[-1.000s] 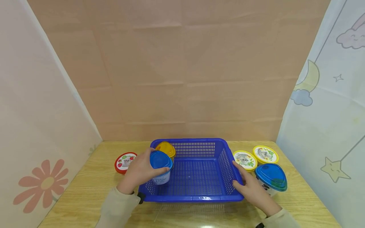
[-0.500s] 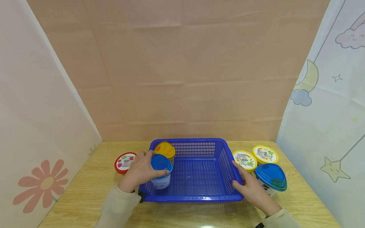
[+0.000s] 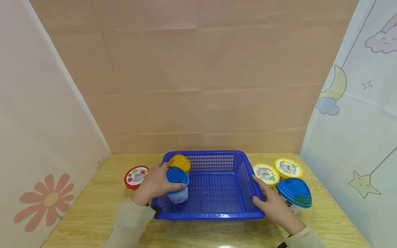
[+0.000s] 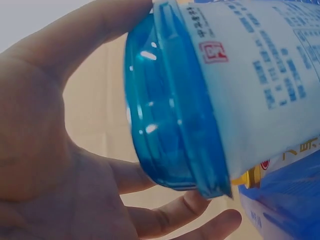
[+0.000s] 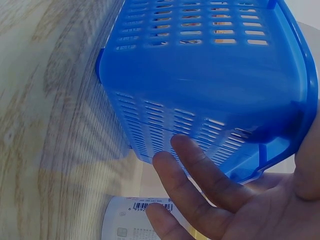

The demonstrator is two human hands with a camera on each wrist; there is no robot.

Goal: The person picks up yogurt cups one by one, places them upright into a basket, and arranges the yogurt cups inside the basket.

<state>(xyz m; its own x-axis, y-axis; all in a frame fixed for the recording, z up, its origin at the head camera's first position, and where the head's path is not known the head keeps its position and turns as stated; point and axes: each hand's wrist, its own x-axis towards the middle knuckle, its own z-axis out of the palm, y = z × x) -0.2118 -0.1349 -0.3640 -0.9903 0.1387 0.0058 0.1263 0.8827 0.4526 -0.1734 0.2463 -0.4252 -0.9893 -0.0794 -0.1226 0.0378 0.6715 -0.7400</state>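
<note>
My left hand (image 3: 155, 186) holds a white plastic tub with a clear blue lid (image 3: 177, 175) by the lid, inside the left part of the blue basket (image 3: 214, 216). In the left wrist view, the thumb and fingers reach round the lid's two sides, and printed text shows on the tub's wall (image 4: 250, 75). Behind it, in the basket's back left corner, stands a tub with a yellow-orange lid (image 3: 180, 161). My right hand (image 3: 274, 206) grips the basket's right side; in the right wrist view its fingers (image 5: 185, 180) spread along the slotted outer wall (image 5: 190, 75).
Left of the basket stands a red-lidded tub (image 3: 135, 177), partly behind my left hand. On the right are two yellow-rimmed tubs (image 3: 266, 174) and a larger blue-lidded tub (image 3: 294, 191) beside my right hand. A wooden table (image 3: 90, 206) carries everything, with screens around it.
The blue-lidded tub in my left hand first dips lower in the basket, then shifts slightly right, close in front of the yellow-lidded one. My right hand and the basket stay put.
</note>
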